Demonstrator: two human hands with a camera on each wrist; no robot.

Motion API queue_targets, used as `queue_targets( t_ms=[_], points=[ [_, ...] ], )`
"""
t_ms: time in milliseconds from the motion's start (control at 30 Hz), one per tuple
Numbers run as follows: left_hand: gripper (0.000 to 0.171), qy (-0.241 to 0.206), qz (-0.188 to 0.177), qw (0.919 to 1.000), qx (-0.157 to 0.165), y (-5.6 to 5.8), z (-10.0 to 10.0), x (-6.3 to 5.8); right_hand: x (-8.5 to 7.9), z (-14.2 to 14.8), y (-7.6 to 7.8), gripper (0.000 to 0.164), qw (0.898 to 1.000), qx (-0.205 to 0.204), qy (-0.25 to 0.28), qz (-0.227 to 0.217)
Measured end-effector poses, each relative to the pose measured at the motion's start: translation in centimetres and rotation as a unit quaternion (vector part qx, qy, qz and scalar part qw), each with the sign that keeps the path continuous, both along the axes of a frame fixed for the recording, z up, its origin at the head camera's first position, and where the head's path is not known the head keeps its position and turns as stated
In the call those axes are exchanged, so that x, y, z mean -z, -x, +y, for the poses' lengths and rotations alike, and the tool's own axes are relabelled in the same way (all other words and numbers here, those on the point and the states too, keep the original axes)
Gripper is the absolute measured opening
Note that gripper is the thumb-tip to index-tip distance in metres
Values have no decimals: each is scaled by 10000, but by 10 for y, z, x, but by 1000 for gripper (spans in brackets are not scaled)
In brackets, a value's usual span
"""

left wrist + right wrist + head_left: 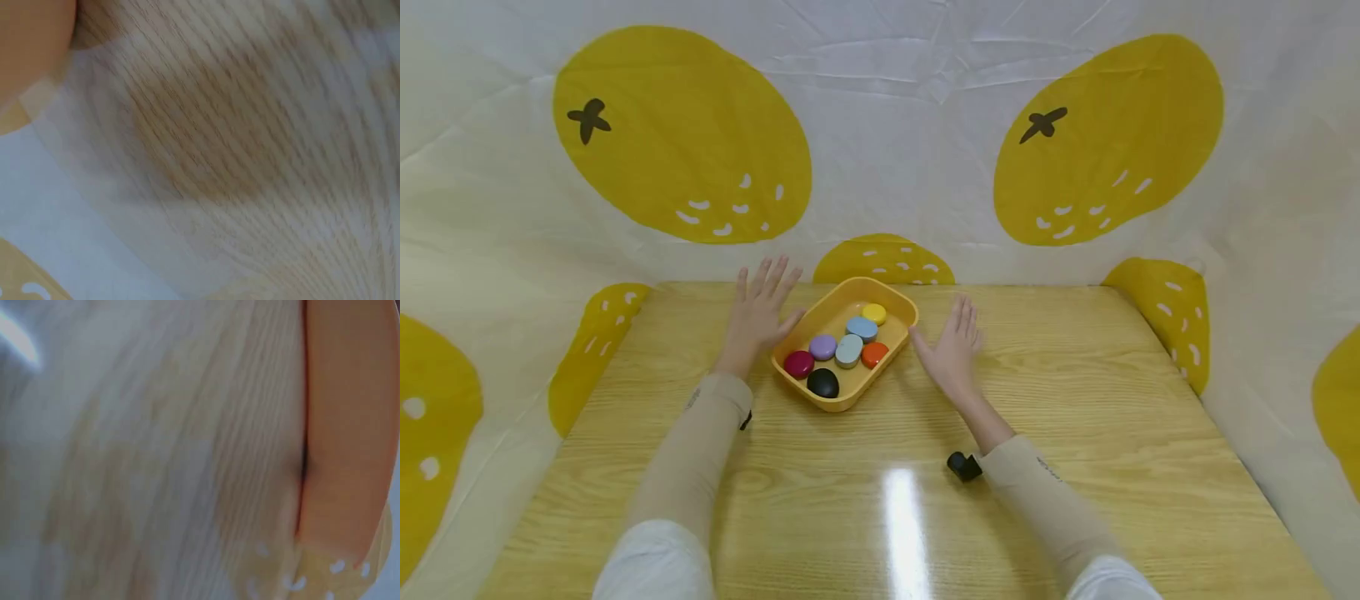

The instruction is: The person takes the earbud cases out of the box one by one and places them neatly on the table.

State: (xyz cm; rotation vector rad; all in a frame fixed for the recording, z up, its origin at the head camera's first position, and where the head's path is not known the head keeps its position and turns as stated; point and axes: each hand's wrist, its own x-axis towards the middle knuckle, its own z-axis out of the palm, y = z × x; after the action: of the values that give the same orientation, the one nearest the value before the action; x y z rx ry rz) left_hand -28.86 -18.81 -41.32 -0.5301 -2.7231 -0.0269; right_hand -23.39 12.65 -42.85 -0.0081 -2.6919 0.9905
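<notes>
In the head view, a yellow-orange tray [867,382] sits at an angle on the table. It holds several smooth, rounded pieces, among them a black piece [823,383], a dark red piece [799,364], an orange-red piece [875,355] and a yellow piece [874,314]. My left hand [756,321] is spread at the tray's left side, its thumb by the rim. On the other side my right hand [951,352] has straight fingers, with the thumb close to the right rim. Whether either thumb touches the tray, I cannot tell. Neither hand grips anything.
Under the tray is a wood-grain table [820,500] with a bright reflection near the front. A white cloth [902,150] printed with yellow fruit hangs behind and at both sides. A small black camera [964,467] sits at the right wrist. Both wrist views are blurred.
</notes>
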Motion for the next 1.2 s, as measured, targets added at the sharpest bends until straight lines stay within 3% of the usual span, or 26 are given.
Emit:
queue_targets(
  t_ms=[233, 433, 667, 833, 1200],
  points=[
    [64, 472, -552, 9971, 247, 17, 7, 0, 16, -38, -10, 102, 9978, 57, 59, -651],
    [64, 744, -876, 9932, 157, 23, 11, -3, 25, -62, -16, 104, 9929, 205, 12, -1176],
    [62, 1326, -1048, 9855, 118, 33, 14, -1, 26, -83, -20, 107, 9899, 355, 90, -1372],
    [62, 1642, -1373, 9767, 137, 37, 17, 6, 28, -87, -18, 107, 9867, 455, 87, -1556],
    [56, 1218, -1862, 9744, 331, 30, 17, 12, 26, -87, -17, 99, 9854, 419, -168, -1641]
  ],
)
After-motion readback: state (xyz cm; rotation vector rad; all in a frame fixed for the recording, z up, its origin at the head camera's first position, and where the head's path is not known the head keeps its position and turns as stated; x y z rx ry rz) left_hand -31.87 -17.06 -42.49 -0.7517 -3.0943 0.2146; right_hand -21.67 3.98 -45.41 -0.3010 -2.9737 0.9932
